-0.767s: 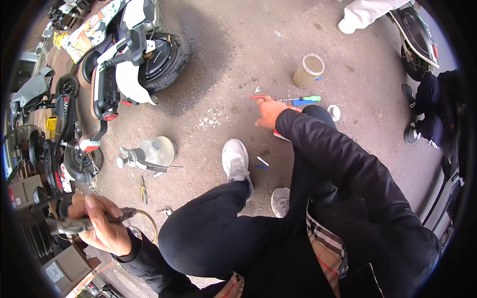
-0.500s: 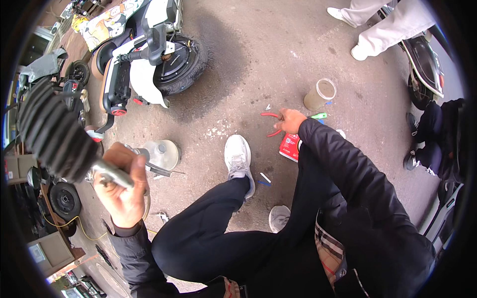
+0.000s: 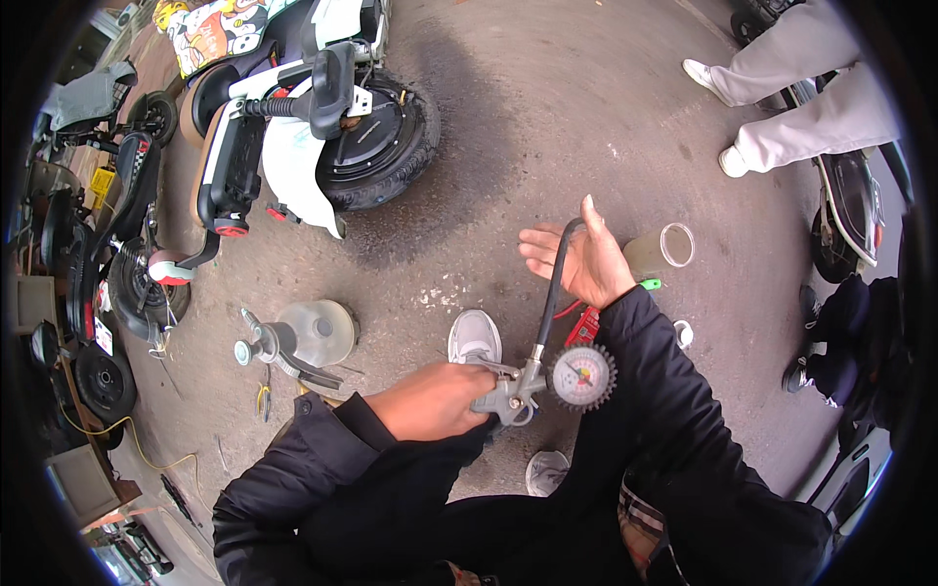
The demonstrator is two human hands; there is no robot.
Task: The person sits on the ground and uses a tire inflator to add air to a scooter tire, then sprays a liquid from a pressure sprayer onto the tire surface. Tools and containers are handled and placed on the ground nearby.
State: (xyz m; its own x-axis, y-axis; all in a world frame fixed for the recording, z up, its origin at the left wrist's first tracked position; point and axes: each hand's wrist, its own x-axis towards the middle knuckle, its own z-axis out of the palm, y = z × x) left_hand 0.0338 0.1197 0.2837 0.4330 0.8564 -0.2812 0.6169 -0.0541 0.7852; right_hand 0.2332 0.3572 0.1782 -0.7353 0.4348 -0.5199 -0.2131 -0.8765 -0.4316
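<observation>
My left hand [image 3: 440, 402] grips a metal tyre inflator gun [image 3: 510, 400] with a toothed round pressure gauge [image 3: 583, 376] and a black hose [image 3: 553, 293] rising from it. My right hand [image 3: 576, 256] is open, palm up, fingers spread, with the hose's upper end passing beside or touching its thumb. Under that hand lie a red box [image 3: 583, 325], red-handled pliers [image 3: 567, 311] and a green-handled screwdriver [image 3: 649, 284], partly hidden. A brown cylindrical container [image 3: 657, 252] stands beyond it.
A white scooter [image 3: 293, 176] stands upper left, more bikes [image 3: 137, 283] behind. A translucent jug [image 3: 318, 334] and yellow pliers [image 3: 264, 398] lie left. People's legs show at upper right [image 3: 791, 132] and right [image 3: 835, 352]. A small white round item [image 3: 684, 334] is beside my right sleeve.
My left hand swung in from the left with the inflator, gauge now upward. My right hand lifted off the red pliers and opened. The person in light trousers stands further into view.
</observation>
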